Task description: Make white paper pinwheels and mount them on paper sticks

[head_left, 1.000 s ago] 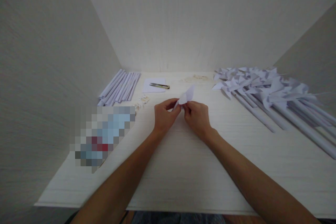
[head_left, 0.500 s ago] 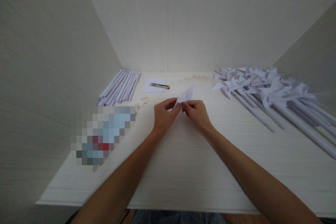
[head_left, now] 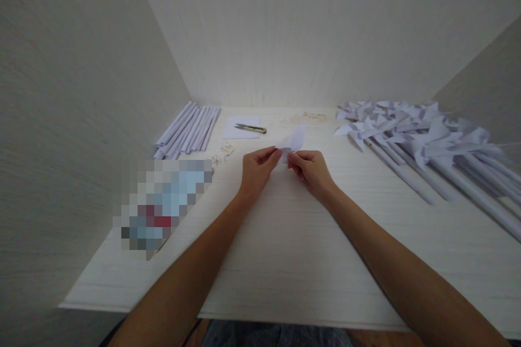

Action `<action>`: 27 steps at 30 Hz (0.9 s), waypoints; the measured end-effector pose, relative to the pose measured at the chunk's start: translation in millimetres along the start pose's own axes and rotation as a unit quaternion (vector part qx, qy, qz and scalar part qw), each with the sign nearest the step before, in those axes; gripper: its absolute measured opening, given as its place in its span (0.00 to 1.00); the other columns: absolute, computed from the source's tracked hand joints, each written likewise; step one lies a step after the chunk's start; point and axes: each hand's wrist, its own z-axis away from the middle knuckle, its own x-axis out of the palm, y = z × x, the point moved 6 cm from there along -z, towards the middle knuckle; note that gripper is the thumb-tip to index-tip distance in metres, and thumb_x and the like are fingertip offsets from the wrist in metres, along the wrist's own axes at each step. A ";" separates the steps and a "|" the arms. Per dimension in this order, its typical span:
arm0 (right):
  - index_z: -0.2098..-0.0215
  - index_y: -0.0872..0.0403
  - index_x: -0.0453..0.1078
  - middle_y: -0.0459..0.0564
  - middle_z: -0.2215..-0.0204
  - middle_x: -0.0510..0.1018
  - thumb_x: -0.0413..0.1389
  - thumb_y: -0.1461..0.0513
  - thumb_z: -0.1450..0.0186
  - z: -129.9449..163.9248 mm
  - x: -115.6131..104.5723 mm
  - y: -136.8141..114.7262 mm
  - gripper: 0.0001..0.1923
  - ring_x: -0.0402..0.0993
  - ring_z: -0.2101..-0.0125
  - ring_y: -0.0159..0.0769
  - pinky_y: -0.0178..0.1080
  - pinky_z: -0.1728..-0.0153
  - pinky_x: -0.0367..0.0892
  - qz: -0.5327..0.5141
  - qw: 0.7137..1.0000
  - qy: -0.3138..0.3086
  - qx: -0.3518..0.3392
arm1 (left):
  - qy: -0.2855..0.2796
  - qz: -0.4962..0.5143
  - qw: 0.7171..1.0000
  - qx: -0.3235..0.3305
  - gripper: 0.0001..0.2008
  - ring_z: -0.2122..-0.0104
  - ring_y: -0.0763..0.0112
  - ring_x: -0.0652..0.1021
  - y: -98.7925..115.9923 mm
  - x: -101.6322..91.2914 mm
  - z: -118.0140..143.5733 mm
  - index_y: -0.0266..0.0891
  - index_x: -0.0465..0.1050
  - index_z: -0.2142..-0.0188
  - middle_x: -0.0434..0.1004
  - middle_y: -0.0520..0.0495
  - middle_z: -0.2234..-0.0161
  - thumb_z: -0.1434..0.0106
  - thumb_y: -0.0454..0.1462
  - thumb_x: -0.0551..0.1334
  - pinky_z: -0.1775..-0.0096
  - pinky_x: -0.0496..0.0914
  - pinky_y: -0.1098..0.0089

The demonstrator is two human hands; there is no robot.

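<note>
Above the middle of the table, a small piece of folded white paper (head_left: 296, 138) is held between both hands. My left hand (head_left: 259, 169) pinches its left side between thumb and fingers. My right hand (head_left: 311, 169) is closed, with thumb and forefinger gripping the paper's lower right edge. The upper part of the paper sticks up and away from me; the fingers hide its lower part. Beyond my left hand, thread snips (head_left: 251, 128) with a yellowish handle lie on a square of white paper (head_left: 230, 129).
Several rolled paper tubes (head_left: 189, 129) lie at the back left, near small whitish bits (head_left: 223, 153). A blurred-out blue and red item (head_left: 175, 195) is at the left. Paper pinwheels on tube sticks (head_left: 427, 143) are heaped at the right. Walls enclose the white table (head_left: 285, 260).
Both hands still hold the paper, but my fingertips have drawn slightly apart and the paper has turned a little. The whole view has shifted slightly.
</note>
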 end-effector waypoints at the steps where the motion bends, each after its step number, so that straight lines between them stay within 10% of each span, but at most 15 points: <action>1: 0.87 0.56 0.64 0.38 0.93 0.58 0.52 0.57 0.47 0.1 0.2 -0.3 0.15 0.49 0.91 0.22 0.31 0.88 0.42 -0.004 1.000 -0.004 0.000 | -0.002 0.004 1.000 0.003 0.07 0.77 0.78 0.70 -0.3 -0.1 -0.5 0.35 0.76 0.75 0.74 0.52 0.78 0.51 0.38 0.63 0.73 0.65 0.75; 27: 0.85 0.57 0.65 0.39 0.92 0.60 0.55 0.55 0.48 2.0 3.2 -0.9 0.15 0.51 0.90 0.22 0.31 0.88 0.42 -0.012 0.999 -0.030 -0.008 | 0.020 0.083 0.996 -0.024 0.05 0.75 0.77 0.75 -7.4 -1.1 -2.6 0.36 0.75 0.74 0.78 0.52 0.74 0.54 0.32 0.63 0.70 0.68 0.75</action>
